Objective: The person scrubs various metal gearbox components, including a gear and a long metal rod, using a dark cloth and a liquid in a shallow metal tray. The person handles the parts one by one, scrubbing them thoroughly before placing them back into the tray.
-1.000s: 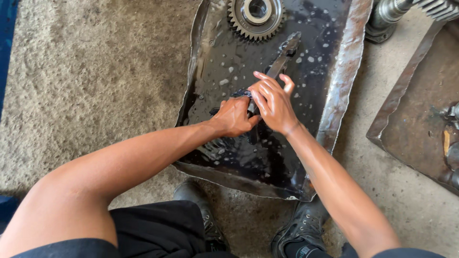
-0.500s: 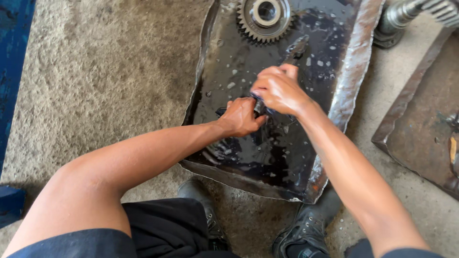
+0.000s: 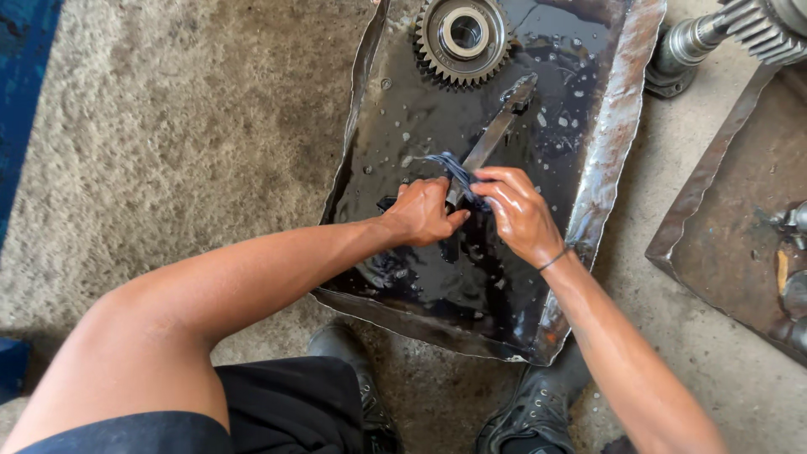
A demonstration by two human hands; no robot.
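A dented metal tray (image 3: 618, 126) holds black oily liquid. In it my left hand (image 3: 423, 212) grips the near end of a long flat metal bar (image 3: 496, 130) that slants up and to the right. My right hand (image 3: 519, 210) is closed around a dark wet rag (image 3: 454, 168) wrapped on the bar, right beside my left hand. A round toothed gear (image 3: 463, 35) lies at the tray's far end, apart from both hands.
A splined shaft (image 3: 723, 29) lies at the top right. A second metal tray (image 3: 723, 210) with small parts stands at the right. My two black boots (image 3: 538, 408) rest at the tray's near edge. Rough concrete floor spreads to the left.
My right hand slid back down the bar toward my left hand, with the rag. The view shifted slightly, and the left hand stays at the bar's near end.
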